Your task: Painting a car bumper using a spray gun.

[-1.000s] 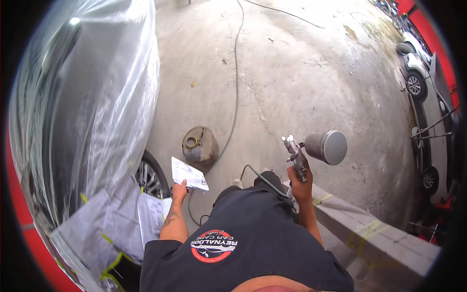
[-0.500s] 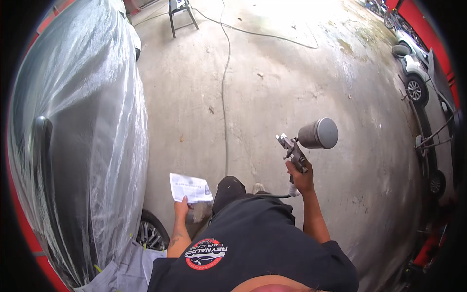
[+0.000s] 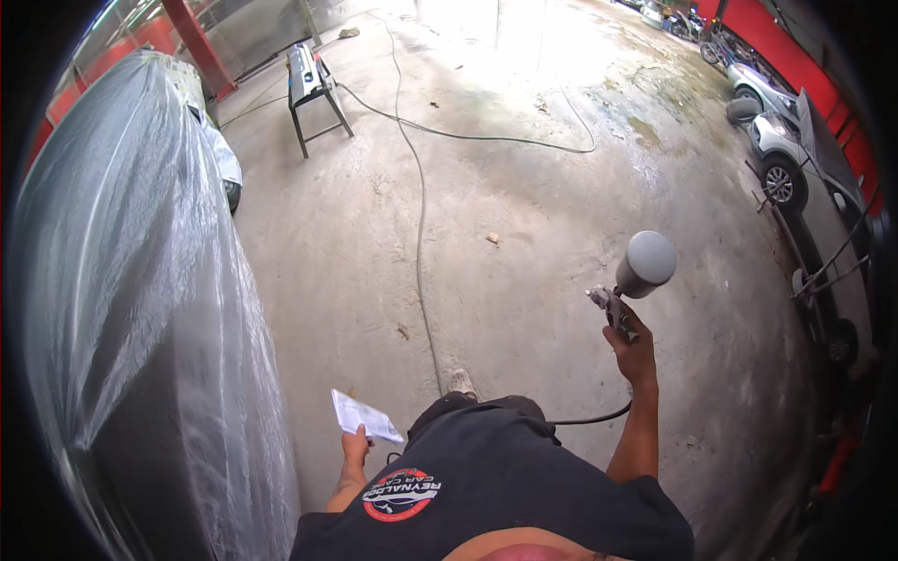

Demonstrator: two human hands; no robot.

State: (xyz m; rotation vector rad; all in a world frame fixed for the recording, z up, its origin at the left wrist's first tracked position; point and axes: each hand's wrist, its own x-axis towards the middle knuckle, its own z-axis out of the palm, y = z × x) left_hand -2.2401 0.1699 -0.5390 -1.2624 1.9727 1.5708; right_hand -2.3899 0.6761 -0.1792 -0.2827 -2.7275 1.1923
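My right hand [image 3: 633, 350] is wrapped round the handle of a spray gun [image 3: 610, 304]. A grey paint cup [image 3: 645, 264] sits on top of the gun, and a dark air hose [image 3: 591, 420] runs from near my right forearm toward my waist. At the lower left, my left hand [image 3: 355, 443] grips a folded sheet of white printed paper [image 3: 365, 418] by its near edge. Both hands are held out in front of me, well apart, above the concrete floor.
On the left stands a car covered in clear plastic sheeting [image 3: 140, 243]. A long hose [image 3: 421, 215] snakes over the concrete floor [image 3: 524, 309]. Ahead to the left, a stand [image 3: 316, 89] carries a long panel. White cars [image 3: 781, 159] and motorbikes [image 3: 716, 47] line the right side.
I have moved forward, and the stand sits lower in view. The spray gun has swung to the right with its cup tilted more upright. The paper has turned and narrowed in view.
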